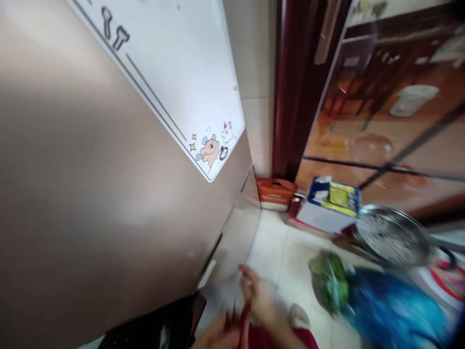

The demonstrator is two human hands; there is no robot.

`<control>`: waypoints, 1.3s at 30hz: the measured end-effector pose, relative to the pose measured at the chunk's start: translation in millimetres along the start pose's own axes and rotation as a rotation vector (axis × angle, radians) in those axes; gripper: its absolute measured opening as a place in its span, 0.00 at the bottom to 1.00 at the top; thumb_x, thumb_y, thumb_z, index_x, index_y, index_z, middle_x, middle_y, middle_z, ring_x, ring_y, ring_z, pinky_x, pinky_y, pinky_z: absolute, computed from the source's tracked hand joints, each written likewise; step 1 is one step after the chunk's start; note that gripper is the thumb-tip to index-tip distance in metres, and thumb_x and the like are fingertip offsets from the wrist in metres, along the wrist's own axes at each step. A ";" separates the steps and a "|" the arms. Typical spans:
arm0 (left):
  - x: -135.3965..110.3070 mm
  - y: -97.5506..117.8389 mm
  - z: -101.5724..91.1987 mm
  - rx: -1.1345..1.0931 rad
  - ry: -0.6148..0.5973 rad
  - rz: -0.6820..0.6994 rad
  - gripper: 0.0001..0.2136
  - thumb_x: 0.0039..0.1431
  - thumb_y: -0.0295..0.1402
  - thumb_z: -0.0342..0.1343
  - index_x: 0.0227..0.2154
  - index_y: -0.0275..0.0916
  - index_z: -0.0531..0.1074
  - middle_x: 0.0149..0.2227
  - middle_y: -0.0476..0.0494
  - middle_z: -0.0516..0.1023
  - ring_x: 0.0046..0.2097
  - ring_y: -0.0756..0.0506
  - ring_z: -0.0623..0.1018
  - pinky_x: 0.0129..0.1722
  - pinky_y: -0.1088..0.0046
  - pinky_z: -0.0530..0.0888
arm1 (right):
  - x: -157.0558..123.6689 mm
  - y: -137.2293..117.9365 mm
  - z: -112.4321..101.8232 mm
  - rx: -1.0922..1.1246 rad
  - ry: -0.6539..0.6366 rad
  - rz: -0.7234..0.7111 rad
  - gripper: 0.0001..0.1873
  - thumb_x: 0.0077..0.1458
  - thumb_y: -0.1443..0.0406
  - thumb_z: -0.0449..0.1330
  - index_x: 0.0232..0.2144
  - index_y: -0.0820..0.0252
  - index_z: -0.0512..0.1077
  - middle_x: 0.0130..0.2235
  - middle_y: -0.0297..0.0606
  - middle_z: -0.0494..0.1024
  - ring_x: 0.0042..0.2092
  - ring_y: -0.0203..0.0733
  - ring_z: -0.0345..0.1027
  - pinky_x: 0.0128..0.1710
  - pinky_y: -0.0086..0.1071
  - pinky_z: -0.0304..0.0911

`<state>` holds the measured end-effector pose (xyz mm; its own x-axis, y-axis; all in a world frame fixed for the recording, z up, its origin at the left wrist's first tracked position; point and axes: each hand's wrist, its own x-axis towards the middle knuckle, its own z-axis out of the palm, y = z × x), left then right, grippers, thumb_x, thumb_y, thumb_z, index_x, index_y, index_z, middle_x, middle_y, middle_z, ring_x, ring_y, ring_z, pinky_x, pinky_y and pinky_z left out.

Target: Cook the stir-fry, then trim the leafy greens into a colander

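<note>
Both my hands are low at the bottom middle of the view, blurred by motion. My right hand [258,296] reaches forward in front of the brown fridge door [90,194], fingers drawn together. A thin red thing [243,317] runs down from it towards my left hand [214,335]. The left hand is cut off by the bottom edge and its fingers are smeared. What the red thing is I cannot make out.
A white magnetic board [181,63] with cartoon figures hangs on the fridge. On the tiled floor to the right lie a blue bag [395,308] with green vegetables [329,281], a metal colander [392,237], a blue and yellow box [334,196] and an orange basket [276,191]. A dark red door frame [290,87] stands behind.
</note>
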<state>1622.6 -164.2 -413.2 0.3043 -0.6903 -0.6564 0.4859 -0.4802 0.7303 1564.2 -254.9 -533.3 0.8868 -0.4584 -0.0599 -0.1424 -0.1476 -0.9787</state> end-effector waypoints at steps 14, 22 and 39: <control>-138.0 61.5 298.0 0.635 -0.920 0.088 0.24 0.51 0.56 0.44 0.34 0.37 0.63 0.18 0.55 0.63 0.13 0.58 0.54 0.12 0.79 0.48 | -336.8 -272.7 -253.3 0.312 0.913 0.242 0.10 0.42 0.61 0.64 0.23 0.62 0.70 0.19 0.30 0.69 0.22 0.31 0.61 0.22 0.26 0.56; -239.2 -17.5 511.3 0.905 -1.299 0.272 0.20 0.54 0.49 0.49 0.33 0.33 0.71 0.17 0.54 0.57 0.20 0.55 0.57 0.20 0.77 0.55 | -576.1 -264.2 -300.1 0.436 1.222 0.192 0.18 0.40 0.54 0.64 0.18 0.63 0.67 0.16 0.31 0.68 0.19 0.31 0.59 0.21 0.25 0.53; -253.0 -110.6 907.0 1.240 -1.607 -0.048 0.16 0.53 0.45 0.50 0.32 0.35 0.67 0.17 0.57 0.58 0.17 0.56 0.56 0.16 0.80 0.52 | -847.7 -213.1 -533.1 0.505 1.502 0.134 0.11 0.45 0.61 0.63 0.31 0.61 0.72 0.24 0.33 0.75 0.24 0.33 0.65 0.23 0.26 0.56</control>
<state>748.7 -427.2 -156.2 -0.8847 -0.0930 -0.4568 -0.4525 -0.0648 0.8894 608.4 -302.1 -169.4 -0.3853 -0.8992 -0.2073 0.2453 0.1168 -0.9624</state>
